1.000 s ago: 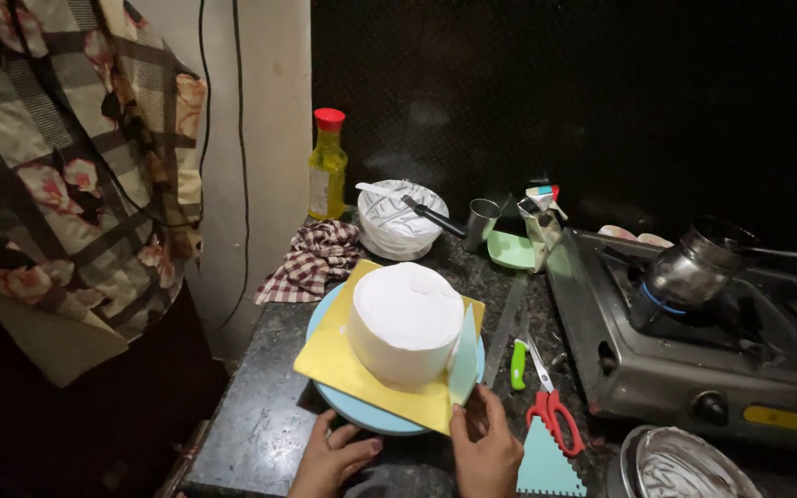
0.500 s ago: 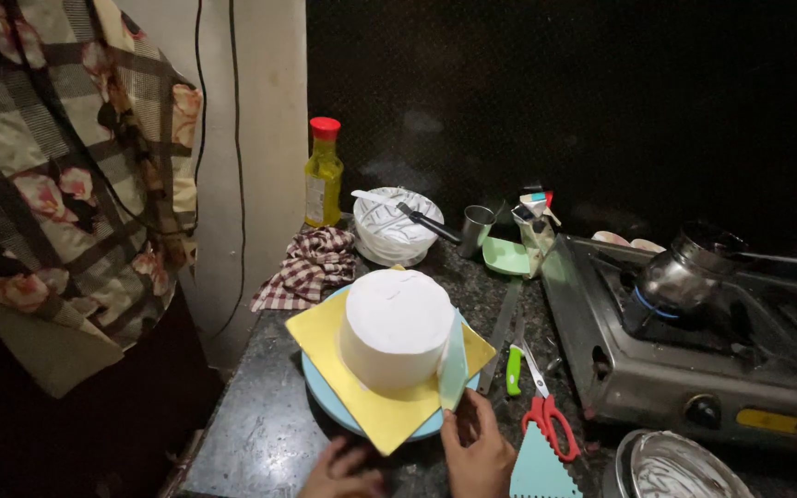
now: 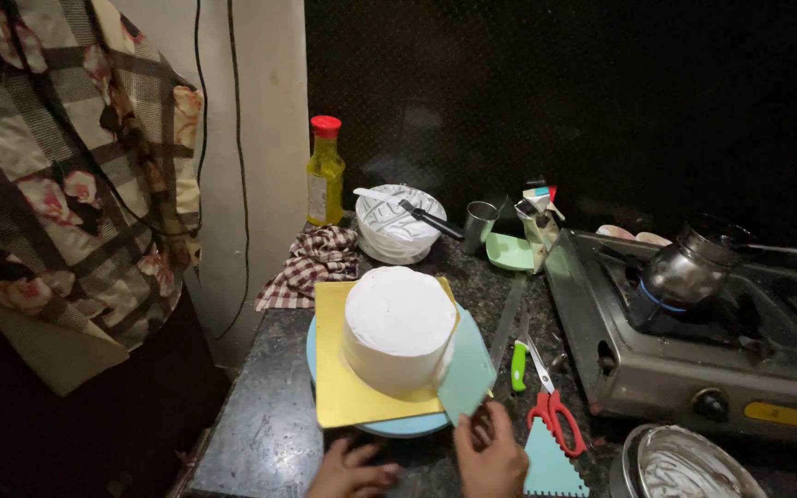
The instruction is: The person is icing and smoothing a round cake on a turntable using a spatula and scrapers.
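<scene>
A round white frosted cake (image 3: pixel 398 327) stands on a yellow square board (image 3: pixel 336 392) atop a light blue turntable (image 3: pixel 398 427) on a dark speckled counter. My right hand (image 3: pixel 491 454) holds a pale green scraper (image 3: pixel 466 367) upright against the cake's right side. At the bottom edge, my left hand (image 3: pixel 350 468) rests its fingers by the turntable's front rim.
Red-handled scissors (image 3: pixel 553 413), a green-handled knife (image 3: pixel 514 343) and a teal comb scraper (image 3: pixel 546 466) lie right of the cake. A gas stove (image 3: pixel 694 364) with a small pot (image 3: pixel 689 267) fills the right. A white bowl (image 3: pixel 398 226), yellow bottle (image 3: pixel 325 172), checked cloth (image 3: pixel 311 263) and steel bowl (image 3: pixel 689 466) are nearby.
The yellow board and cake have turned on the turntable, from corner-forward to roughly square-on. The scraper stays against the cake's right side.
</scene>
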